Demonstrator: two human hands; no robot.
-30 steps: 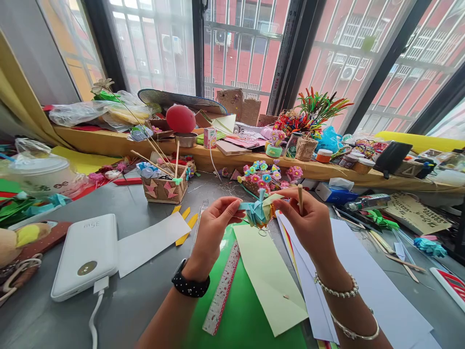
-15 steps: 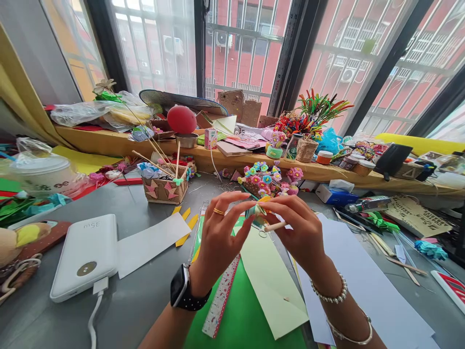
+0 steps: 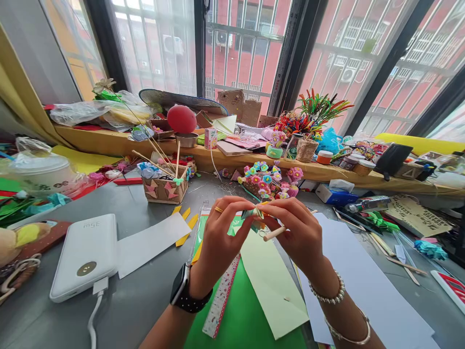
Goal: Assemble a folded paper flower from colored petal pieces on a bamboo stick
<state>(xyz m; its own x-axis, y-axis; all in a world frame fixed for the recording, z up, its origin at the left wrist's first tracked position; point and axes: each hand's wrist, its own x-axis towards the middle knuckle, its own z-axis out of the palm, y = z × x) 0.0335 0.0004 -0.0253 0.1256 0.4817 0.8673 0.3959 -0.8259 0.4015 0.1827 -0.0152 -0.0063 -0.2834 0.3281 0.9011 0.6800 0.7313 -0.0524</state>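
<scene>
Between my hands is a small folded paper piece (image 3: 256, 213), green and pale with some yellow-orange, above the green mat. My left hand (image 3: 224, 235) pinches its left side between thumb and fingers. On the other side, the fingertips of my right hand (image 3: 301, 228) grip its right edge. A thin, pale wooden stick (image 3: 275, 233) is also tucked in my right hand, its blunt end pointing left. My fingers cover part of the paper. Below lie a light green paper strip (image 3: 271, 281) and a patterned ruler (image 3: 222, 295) on the green mat (image 3: 247, 320).
A white power bank (image 3: 85, 257) with a cable lies at left beside a white paper strip (image 3: 154, 242) and yellow paper pieces (image 3: 187, 232). Behind stand a decorated box (image 3: 165, 189) and crocheted flowers (image 3: 263, 179). White sheets (image 3: 363, 276) lie at right.
The folded paper has turned slightly between my fingertips. My right fingers have shifted a little, and the stick's end has dipped slightly lower. Everything on the table stays in place.
</scene>
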